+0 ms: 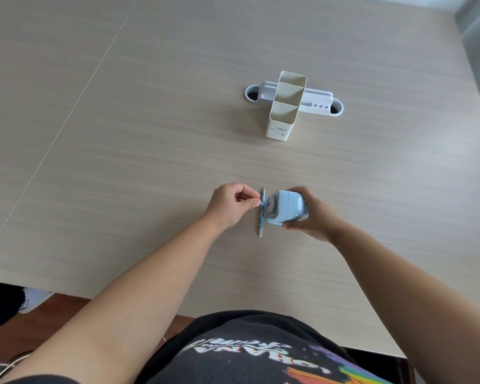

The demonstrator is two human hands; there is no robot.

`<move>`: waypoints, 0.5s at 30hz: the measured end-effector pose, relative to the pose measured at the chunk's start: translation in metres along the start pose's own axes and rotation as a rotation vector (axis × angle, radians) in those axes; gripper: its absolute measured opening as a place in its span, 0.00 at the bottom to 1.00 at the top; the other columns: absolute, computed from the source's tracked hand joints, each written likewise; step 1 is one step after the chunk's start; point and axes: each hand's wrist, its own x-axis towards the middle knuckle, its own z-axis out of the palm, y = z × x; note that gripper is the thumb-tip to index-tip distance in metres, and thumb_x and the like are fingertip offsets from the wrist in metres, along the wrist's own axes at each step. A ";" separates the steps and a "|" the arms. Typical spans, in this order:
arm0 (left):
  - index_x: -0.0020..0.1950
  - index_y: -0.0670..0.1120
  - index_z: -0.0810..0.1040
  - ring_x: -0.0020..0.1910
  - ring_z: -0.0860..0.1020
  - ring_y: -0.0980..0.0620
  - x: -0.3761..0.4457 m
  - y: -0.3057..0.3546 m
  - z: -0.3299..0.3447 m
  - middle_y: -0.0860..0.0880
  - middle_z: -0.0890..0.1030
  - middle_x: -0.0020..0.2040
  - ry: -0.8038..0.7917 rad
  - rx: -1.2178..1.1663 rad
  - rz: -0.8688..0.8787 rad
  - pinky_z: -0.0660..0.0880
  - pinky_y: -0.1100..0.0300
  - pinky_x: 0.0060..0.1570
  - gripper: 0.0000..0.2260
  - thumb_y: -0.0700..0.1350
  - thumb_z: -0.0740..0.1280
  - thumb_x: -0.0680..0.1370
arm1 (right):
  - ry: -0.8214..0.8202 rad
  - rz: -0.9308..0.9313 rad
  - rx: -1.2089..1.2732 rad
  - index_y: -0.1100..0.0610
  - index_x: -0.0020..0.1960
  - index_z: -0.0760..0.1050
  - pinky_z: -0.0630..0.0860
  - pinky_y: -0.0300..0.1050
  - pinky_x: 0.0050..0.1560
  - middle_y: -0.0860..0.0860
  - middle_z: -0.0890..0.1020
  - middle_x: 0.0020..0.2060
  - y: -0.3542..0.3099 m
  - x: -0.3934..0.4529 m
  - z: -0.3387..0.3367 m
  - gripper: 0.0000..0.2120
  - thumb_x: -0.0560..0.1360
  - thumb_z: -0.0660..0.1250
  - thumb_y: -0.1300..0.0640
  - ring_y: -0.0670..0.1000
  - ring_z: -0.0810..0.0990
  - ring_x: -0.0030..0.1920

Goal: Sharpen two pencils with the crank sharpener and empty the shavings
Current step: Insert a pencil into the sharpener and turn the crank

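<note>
A light blue crank sharpener [290,207] is tipped on its side just above the table, with my right hand [312,217] wrapped around its body from the right. My left hand [229,206] pinches, with thumb and forefinger, a short blue part [262,202] sticking out of the sharpener's left face. I cannot tell whether that part is a pencil end or the clamp. A blue patterned pencil [260,225] lies flat on the table beneath that spot, its sharp tip pointing away from me. The crank is hidden.
A white pen holder [278,128] with open, empty compartments stands farther back on the wooden table [150,162]. Behind it lies a long white cable tray [316,105]. The table's near edge runs by my body. A shoe [35,297] shows on the floor at lower left.
</note>
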 end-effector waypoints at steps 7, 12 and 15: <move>0.41 0.51 0.82 0.39 0.79 0.54 0.004 0.004 -0.006 0.53 0.83 0.39 -0.065 0.089 0.004 0.79 0.51 0.50 0.05 0.43 0.75 0.71 | 0.004 0.003 -0.021 0.44 0.63 0.65 0.71 0.44 0.51 0.47 0.76 0.53 0.000 -0.002 0.002 0.35 0.63 0.78 0.58 0.52 0.74 0.54; 0.57 0.55 0.76 0.56 0.75 0.56 0.002 0.023 -0.019 0.56 0.80 0.57 -0.180 0.337 0.045 0.69 0.62 0.55 0.16 0.51 0.74 0.71 | 0.039 0.056 0.014 0.44 0.71 0.55 0.67 0.48 0.61 0.51 0.71 0.59 0.009 -0.007 -0.004 0.53 0.56 0.82 0.56 0.51 0.70 0.59; 0.69 0.57 0.66 0.67 0.66 0.51 0.001 0.037 -0.019 0.55 0.71 0.67 -0.252 0.663 0.175 0.65 0.55 0.65 0.35 0.58 0.75 0.65 | 0.091 0.135 -0.089 0.45 0.71 0.58 0.66 0.51 0.64 0.52 0.70 0.61 0.024 -0.019 -0.013 0.48 0.59 0.81 0.53 0.54 0.67 0.61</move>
